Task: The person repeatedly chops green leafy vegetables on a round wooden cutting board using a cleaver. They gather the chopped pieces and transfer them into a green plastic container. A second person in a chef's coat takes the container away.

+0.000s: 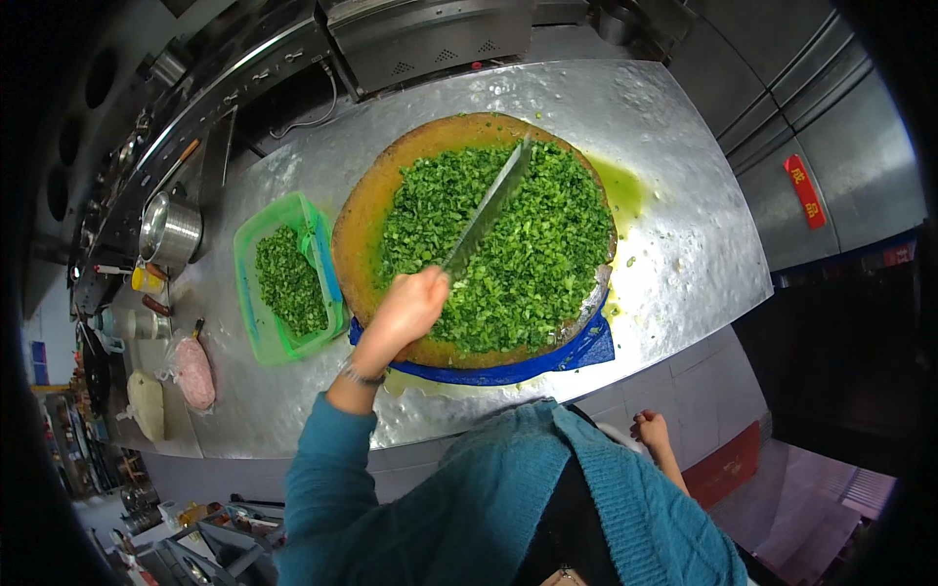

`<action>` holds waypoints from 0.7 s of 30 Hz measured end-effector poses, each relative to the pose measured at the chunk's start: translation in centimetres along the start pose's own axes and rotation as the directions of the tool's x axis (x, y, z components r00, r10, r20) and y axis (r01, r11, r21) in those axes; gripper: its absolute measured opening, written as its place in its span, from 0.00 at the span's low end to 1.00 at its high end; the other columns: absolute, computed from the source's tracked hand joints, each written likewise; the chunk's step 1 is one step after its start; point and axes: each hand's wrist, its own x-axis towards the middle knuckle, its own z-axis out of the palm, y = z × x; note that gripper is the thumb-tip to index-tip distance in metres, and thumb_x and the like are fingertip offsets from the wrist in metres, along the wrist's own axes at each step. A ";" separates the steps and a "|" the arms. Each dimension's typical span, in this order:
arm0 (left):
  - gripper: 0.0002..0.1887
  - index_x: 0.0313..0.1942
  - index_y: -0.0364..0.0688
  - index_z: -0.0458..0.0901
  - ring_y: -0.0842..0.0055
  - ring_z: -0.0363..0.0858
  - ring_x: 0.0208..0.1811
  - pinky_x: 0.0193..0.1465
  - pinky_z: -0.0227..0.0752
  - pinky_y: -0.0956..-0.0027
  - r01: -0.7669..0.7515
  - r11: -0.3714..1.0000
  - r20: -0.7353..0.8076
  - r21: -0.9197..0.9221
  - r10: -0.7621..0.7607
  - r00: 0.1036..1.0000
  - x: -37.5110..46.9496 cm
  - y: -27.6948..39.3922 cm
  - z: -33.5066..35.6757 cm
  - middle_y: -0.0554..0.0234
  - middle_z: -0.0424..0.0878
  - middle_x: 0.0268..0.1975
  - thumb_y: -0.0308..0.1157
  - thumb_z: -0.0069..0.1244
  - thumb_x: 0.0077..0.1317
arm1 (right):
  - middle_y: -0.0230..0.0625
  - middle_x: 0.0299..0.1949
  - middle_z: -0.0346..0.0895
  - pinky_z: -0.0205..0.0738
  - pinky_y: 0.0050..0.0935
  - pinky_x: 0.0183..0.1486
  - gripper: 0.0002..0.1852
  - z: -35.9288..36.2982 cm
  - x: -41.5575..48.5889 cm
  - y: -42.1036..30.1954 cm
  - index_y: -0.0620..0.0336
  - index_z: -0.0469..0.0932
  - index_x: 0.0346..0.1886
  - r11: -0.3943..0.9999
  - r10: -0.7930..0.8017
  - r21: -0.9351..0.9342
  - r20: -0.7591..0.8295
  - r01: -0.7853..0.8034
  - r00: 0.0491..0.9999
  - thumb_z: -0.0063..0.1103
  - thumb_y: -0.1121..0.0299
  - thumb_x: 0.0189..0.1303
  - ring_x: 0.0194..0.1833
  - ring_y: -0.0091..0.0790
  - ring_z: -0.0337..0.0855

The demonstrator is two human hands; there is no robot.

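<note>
My left hand (412,302) grips the handle of a large kitchen knife (489,209), its long blade slanting up and right over finely chopped green leafy vegetable (513,271). The chopped greens cover most of a thick round wooden chopping board (359,212). Blue cloth or plastic (506,375) shows under the board's near edge. My right hand (648,428) hangs beyond the table's near edge, low at the right, with fingers curled and nothing visible in it. Left of the board, a green translucent plastic container (249,322) holds more chopped greens (289,282).
Green liquid (619,187) lies on the metal table (681,242) right of the board. At the left are a metal pot (172,228), a yellow-lidded jar (146,278), bagged pink minced meat (194,372) and a pale bagged lump (146,405). Stoves line the far side; steel cabinets (857,161) stand right.
</note>
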 end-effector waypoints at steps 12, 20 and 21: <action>0.14 0.52 0.31 0.70 0.74 0.78 0.44 0.49 0.70 0.72 -0.435 0.735 -0.433 -0.519 0.213 0.876 -1.8 6.5 12.4 0.57 0.79 0.42 0.28 0.34 0.71 | 0.50 0.48 0.72 0.71 0.37 0.50 0.38 2.7 -12.5 -30.4 0.62 0.54 0.66 0.324 -0.919 0.146 0.281 0.935 0.275 0.60 0.73 0.51 0.48 0.49 0.75; 0.25 0.63 0.32 0.59 0.64 0.79 0.50 0.51 0.71 0.69 -0.433 0.842 -0.558 -0.322 0.201 0.805 -3.6 8.6 17.4 0.42 0.76 0.51 0.24 0.44 0.66 | 0.29 0.21 0.72 0.66 0.20 0.22 0.15 -3.1 -7.0 -37.4 0.64 0.66 0.52 0.615 -0.740 0.372 0.577 0.695 0.347 0.49 0.67 0.65 0.19 0.20 0.72; 0.24 0.62 0.32 0.61 0.67 0.80 0.48 0.48 0.73 0.70 -0.386 0.847 -0.578 -0.365 0.118 0.808 -4.9 8.1 18.5 0.43 0.78 0.49 0.23 0.44 0.65 | 0.29 0.20 0.72 0.65 0.20 0.21 0.15 -3.2 -6.8 -38.1 0.64 0.67 0.51 0.633 -0.704 0.333 0.623 0.699 0.341 0.49 0.66 0.66 0.19 0.20 0.71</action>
